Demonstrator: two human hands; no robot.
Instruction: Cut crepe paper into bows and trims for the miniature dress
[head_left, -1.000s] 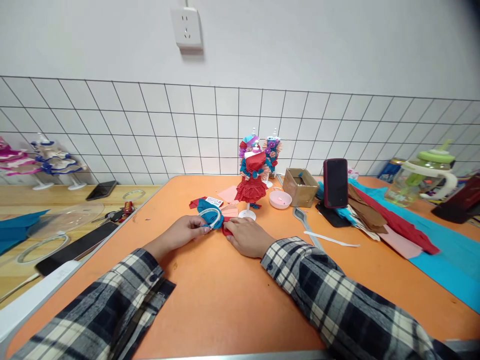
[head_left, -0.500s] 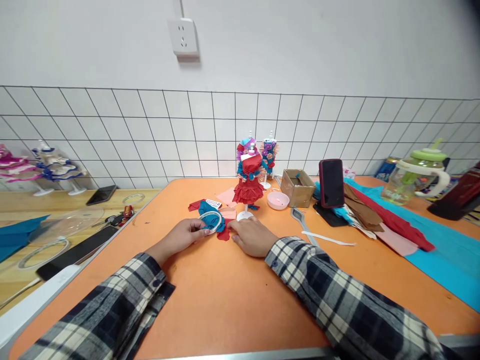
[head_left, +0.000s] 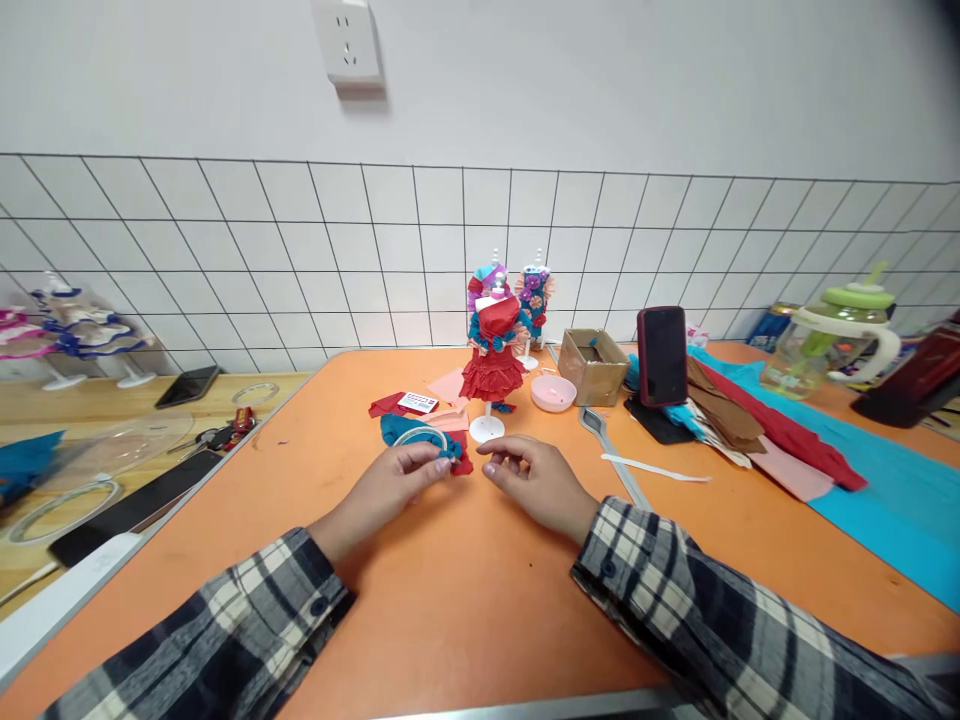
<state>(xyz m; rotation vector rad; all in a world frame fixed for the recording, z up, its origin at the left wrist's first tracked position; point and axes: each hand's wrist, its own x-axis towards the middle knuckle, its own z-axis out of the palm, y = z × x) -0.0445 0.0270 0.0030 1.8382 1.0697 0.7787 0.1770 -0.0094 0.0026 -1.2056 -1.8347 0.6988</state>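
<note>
My left hand (head_left: 394,492) pinches a narrow white ring, which looks like a roll of double-sided tape (head_left: 420,431). A small teal scrap (head_left: 453,452) shows at its fingertips. Just to the right, my right hand (head_left: 536,482) hovers over the table with fingers bent and a gap between thumb and forefinger; nothing shows in it. Teal crepe paper (head_left: 393,431) and red crepe paper (head_left: 464,464) lie beneath and behind the ring. Behind my hands a small dress form (head_left: 492,375) in a ruffled red dress stands upright on a white base.
More dressed forms (head_left: 535,300) stand behind. A pink bowl (head_left: 553,393), a cardboard box (head_left: 594,366), grey scissors or tweezers-like tool (head_left: 611,455), a white strip (head_left: 656,469) and a propped phone (head_left: 663,355) are to the right. Farther right are crepe sheets (head_left: 795,430) and a jug (head_left: 806,350).
My right hand has lifted off the red paper and drawn back to the right. My left hand has shifted right with the ring, away from the teal paper. The view has tilted slightly.
</note>
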